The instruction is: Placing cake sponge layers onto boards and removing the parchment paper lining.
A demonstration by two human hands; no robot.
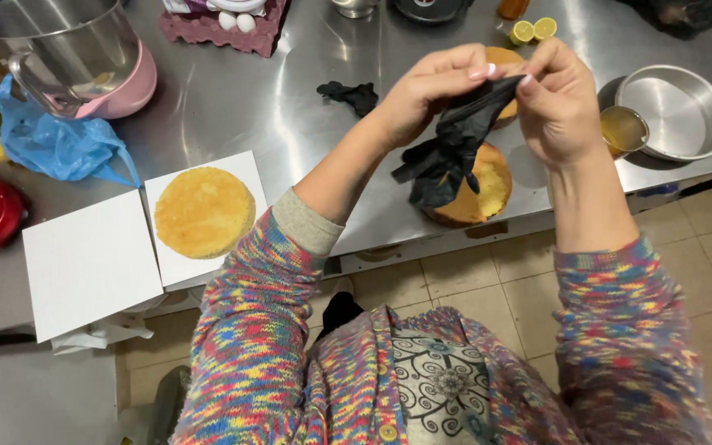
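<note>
Working over our steel table (pixel 290 107), we start with its broad brushed top, which carries everything in sight. At our far left a pink stand mixer with a steel bowl (pixel 67 53) sits beside a crumpled blue plastic bag (pixel 55 144). Near the table's front edge lie two white square boards: a bare one (pixel 88 264), and next to it one (pixel 245 173) bearing a round golden sponge layer (pixel 203 212). A second sponge layer (pixel 488 189) rests near the front edge, directly below our raised hands, and part of another cake shows behind them. To our right stand an empty round metal cake pan (pixel 677 111) and, touching its rim, a small cup of amber liquid (pixel 622 130). Two lemon halves (pixel 533 30) sit at the back edge, and a spare black glove (pixel 352 95) lies crumpled on the steel.

Held in the air above the nearer sponge is a thin black disposable glove (pixel 451 148), limp, wrinkled and matte, its fingers dangling down. Our left hand (pixel 426 95) pinches its cuff between thumb and curled fingertips. Our right hand (pixel 558 103) grips the opposite side of the cuff, fingers closed tight on the edge, drawing the opening taut between both hands.
</note>
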